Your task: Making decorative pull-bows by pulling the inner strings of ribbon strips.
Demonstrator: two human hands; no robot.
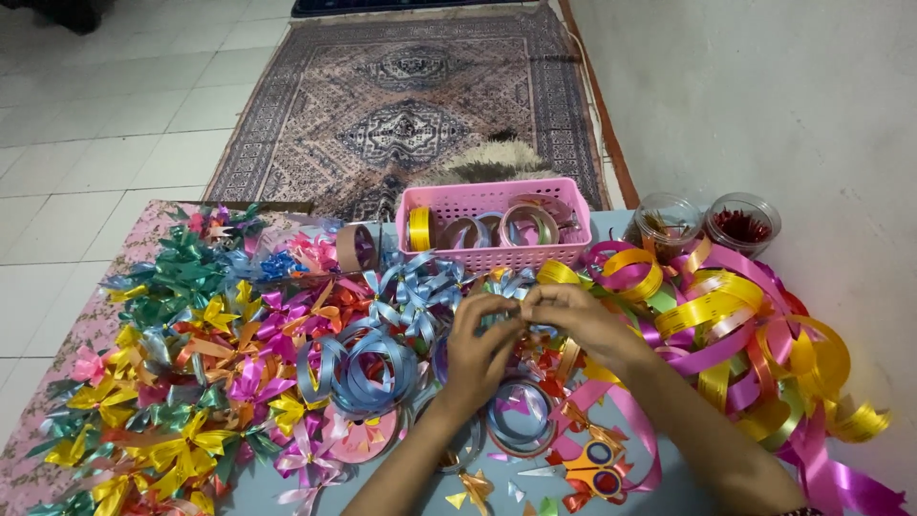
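Together, the left hand (480, 346) and right hand (573, 315) pinch a small blue ribbon piece (517, 298). Scissors (594, 472) lie near, below them.

a patterned rug (411, 105) lies on the white tiled floor (105, 105), beside a plain pale wall (764, 96).

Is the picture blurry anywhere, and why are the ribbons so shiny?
Head view: the left hand and right hand look a little soft, and so does the light blue ribbon piece they pinch; the yellow ribbon loops catch bright glare from even indoor light; the pink basket looks sharp; shadows are faint.
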